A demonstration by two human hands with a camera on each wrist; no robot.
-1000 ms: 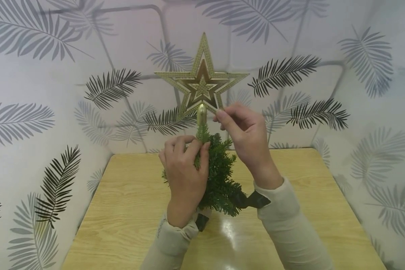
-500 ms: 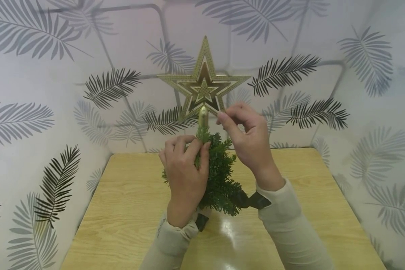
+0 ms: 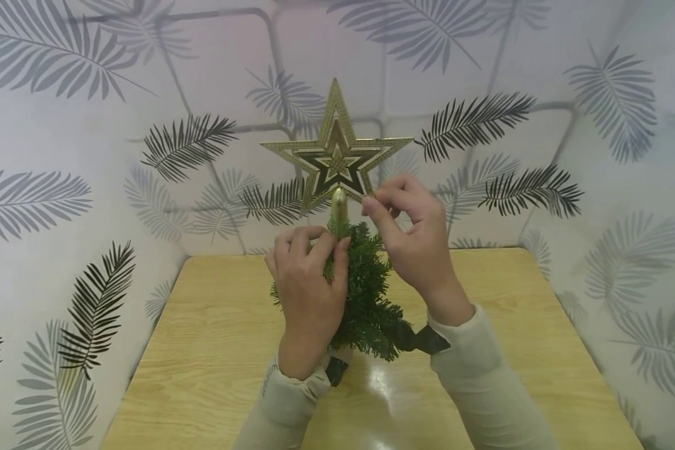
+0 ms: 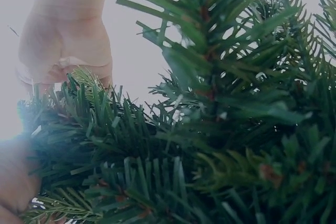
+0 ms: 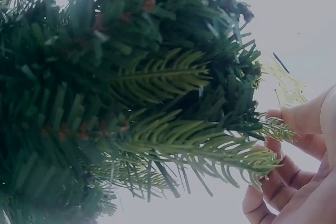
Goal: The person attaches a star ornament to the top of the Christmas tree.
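A gold star tree topper (image 3: 338,162) stands upright above a small green artificial Christmas tree (image 3: 367,284) in the head view. Its gold socket (image 3: 339,203) sits around the tree's top sprig. With thumb and fingertips, my right hand (image 3: 415,240) pinches the star's lower right point. My left hand (image 3: 313,281) grips the tree's upper part just under the socket, its fingers curled in among the needles. Dense branches (image 4: 210,108) fill much of the left wrist view. Behind light green sprigs (image 5: 199,150), the right hand (image 5: 299,166) shows at the right wrist view's edge.
The tree is over a light wood table (image 3: 219,337). Leaf-patterned walls (image 3: 107,206) enclose the table at the back and both sides. Dark straps (image 3: 430,339) show at the sleeve cuffs.
The star and its socket have come down toward the tree's tip, after a slight shift right and back. My right hand has lowered a little with it; the left hand stays put.
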